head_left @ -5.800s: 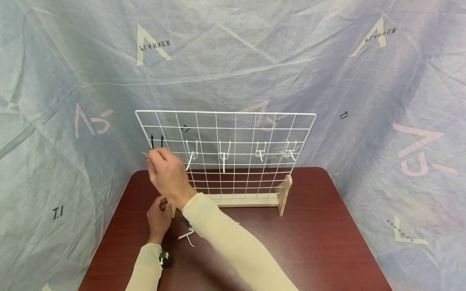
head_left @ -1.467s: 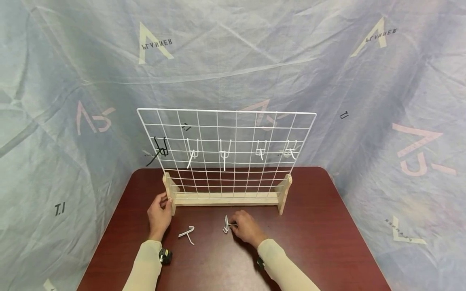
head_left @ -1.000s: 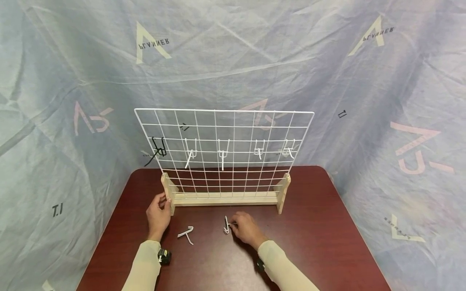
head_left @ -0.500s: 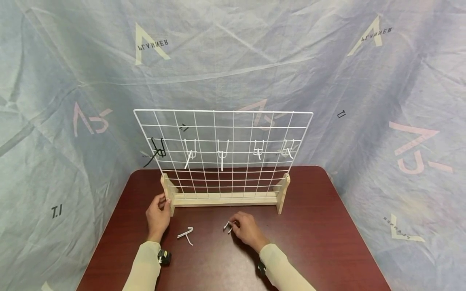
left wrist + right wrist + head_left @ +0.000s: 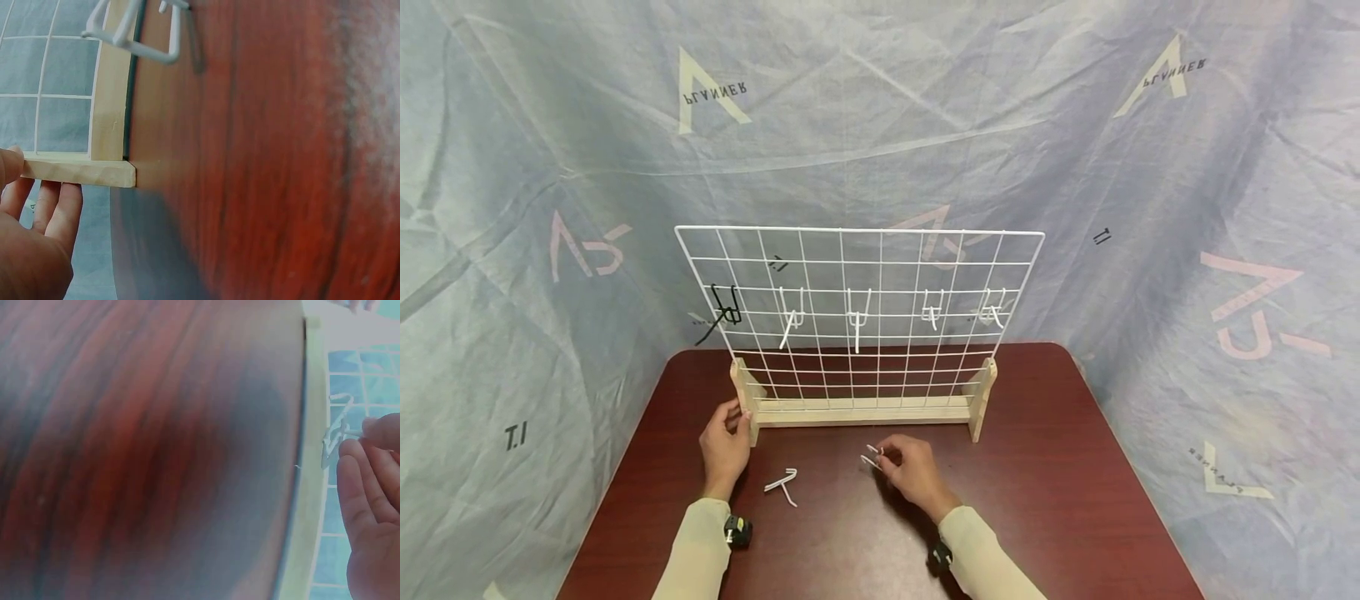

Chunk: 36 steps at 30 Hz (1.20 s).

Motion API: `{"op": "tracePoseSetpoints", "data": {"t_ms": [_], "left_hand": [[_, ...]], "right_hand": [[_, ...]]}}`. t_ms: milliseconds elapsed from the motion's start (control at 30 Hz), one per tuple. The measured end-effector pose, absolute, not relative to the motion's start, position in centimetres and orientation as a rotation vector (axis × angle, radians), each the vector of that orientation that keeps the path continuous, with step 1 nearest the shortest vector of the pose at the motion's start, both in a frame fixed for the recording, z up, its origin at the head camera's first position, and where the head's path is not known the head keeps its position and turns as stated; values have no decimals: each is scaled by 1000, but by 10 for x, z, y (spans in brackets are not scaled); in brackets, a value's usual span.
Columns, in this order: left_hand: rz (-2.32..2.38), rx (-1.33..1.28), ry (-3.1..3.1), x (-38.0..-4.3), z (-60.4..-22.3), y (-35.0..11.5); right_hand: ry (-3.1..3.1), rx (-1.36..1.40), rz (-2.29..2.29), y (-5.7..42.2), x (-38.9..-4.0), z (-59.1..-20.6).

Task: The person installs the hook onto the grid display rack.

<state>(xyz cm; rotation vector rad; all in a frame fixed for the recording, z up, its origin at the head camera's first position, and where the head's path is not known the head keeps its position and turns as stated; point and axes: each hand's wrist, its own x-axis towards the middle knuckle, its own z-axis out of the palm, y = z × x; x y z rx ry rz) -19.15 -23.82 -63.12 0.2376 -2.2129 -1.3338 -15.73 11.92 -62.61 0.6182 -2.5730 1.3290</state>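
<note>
A white wire grid panel stands in a wooden base. My left hand grips the base's left side piece; in the left wrist view the thumb and fingers lie on opposite faces of the wood. Between thumb and fingertips my right hand pinches a white wire hook, in front of the base. The right wrist view shows this hook held by its stem, its bent wire end clear of the fingers. Another white hook lies on the table between the hands.
On the grid hang a black hook at far left and several white hooks, one near the middle. The dark red table extends around the stand. Grey printed cloth surrounds it behind and at the sides.
My right hand has left the black hook, which now hangs on the grid, and come down to a white hook. Recently that hook has turned in my fingers. My left hand stays put.
</note>
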Motion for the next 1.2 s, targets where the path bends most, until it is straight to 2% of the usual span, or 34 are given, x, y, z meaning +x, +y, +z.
{"op": "tracePoseSetpoints", "data": {"t_ms": [467,1200], "left_hand": [[-1304,224,-2201,-192,-634,-239],[-1295,211,-2197,-192,-634,-239]], "right_hand": [[-2306,656,1335,121,-161,-594],[-2212,684,1278,129,-172,-533]]}}
